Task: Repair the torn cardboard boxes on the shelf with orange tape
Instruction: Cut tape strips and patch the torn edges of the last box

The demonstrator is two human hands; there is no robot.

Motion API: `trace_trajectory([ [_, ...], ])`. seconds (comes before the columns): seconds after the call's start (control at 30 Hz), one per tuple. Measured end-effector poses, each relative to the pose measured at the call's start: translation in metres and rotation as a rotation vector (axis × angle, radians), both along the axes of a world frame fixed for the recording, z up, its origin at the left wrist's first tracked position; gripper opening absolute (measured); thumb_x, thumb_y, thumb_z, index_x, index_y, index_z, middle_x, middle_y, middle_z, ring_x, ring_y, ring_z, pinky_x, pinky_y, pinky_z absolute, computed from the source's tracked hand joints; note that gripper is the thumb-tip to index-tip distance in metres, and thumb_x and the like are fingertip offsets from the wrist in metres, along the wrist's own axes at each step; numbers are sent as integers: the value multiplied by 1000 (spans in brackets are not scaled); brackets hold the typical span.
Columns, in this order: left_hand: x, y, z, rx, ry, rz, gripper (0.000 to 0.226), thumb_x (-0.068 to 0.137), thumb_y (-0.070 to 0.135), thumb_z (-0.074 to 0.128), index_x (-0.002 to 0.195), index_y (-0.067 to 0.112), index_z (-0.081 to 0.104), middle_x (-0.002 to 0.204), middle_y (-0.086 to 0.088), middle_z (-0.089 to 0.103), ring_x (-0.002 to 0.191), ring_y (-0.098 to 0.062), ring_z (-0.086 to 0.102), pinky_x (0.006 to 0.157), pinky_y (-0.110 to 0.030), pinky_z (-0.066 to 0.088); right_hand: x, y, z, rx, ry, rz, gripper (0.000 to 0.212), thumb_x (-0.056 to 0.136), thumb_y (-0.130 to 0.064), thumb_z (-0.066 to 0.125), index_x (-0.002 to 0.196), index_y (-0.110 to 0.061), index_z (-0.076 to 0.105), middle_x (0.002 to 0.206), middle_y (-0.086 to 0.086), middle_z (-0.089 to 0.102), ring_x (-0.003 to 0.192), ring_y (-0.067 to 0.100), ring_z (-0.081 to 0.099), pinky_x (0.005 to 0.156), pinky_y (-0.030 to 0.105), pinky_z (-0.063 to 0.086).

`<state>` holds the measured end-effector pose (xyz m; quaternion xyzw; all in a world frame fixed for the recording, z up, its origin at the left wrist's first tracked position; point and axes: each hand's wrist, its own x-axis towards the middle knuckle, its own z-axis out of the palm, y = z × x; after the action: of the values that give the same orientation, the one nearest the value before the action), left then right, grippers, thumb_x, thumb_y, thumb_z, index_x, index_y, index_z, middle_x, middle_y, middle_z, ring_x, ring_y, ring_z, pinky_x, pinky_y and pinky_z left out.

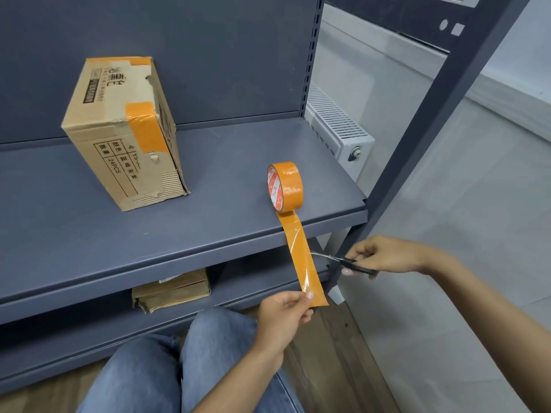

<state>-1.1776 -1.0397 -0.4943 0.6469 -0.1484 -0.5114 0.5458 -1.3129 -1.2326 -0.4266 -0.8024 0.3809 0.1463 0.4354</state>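
My left hand (283,315) pinches the free end of a strip of orange tape (301,257) between thumb and fingers, low in the view, just above my knees in blue jeans (167,368); the strip runs taut from that pinch up over the front lip of the grey metal shelf (119,234) to the orange tape roll (284,186), which stands on edge near the shelf's right front corner; my right hand (384,257) has its fingers curled through the black handles of a pair of scissors (343,260), the blades pointing left with their tips at the strip's right edge, about midway along it; I cannot tell how far the blades are parted; a cardboard box (119,129) stands towards the back left of the same shelf, well apart from the roll, with orange tape patches across its top and right-hand corner and torn card at its lower right edge; on the shelf below lies a flattened brown carton (173,289); a white radiator (337,123) shows behind the shelf's right upright.
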Motion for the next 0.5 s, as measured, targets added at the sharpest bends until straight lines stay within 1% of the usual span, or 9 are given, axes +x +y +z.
trace_trajectory([
  [0.07,1,0,0,7,-18,-14,14,87,21,70,92,8,73,70,3,70,64,-2,64,67,-15,53,5,-3,-1,24,-12,13,79,50,-77,73,97,-14,73,82,-2,64,79,11,60,76,22,55],
  [0.1,2,-1,0,9,-21,-19,14,87,20,70,92,7,73,70,3,70,63,-2,64,67,-15,53,8,-4,-1,45,-21,17,82,50,-78,73,97,-11,72,81,-1,62,78,12,59,75,22,54],
  [0.13,2,-1,-1,11,-24,-23,14,87,20,70,91,7,73,69,3,70,63,-2,64,67,-15,53,11,-5,-1,67,-27,23,78,54,-77,73,94,-10,72,79,-1,62,76,13,58,74,21,53],
  [0.2,3,-1,-1,15,-26,-27,13,88,20,69,90,8,73,68,3,70,63,-3,64,68,-16,53,16,-5,1,113,-30,23,57,66,-67,74,87,-14,73,77,-3,64,72,15,57,72,21,52],
  [0.23,4,-1,-1,15,-25,-30,12,88,20,69,89,9,73,68,3,70,64,-3,64,69,-17,54,19,-5,2,126,-26,21,49,69,-61,72,86,-16,73,78,-2,65,71,15,56,71,21,52],
  [0.33,5,-1,-1,22,-28,-44,12,88,22,69,90,11,73,71,2,71,68,-5,65,75,-19,56,24,-8,0,147,-14,28,42,72,-54,69,85,-15,72,77,-1,66,66,15,54,67,21,51],
  [0.5,8,0,0,30,-8,-66,11,89,20,68,88,10,72,70,2,70,70,-7,65,76,-20,56,26,-10,-4,176,-24,38,31,78,-48,69,78,-17,72,73,-3,65,64,12,52,66,22,52],
])
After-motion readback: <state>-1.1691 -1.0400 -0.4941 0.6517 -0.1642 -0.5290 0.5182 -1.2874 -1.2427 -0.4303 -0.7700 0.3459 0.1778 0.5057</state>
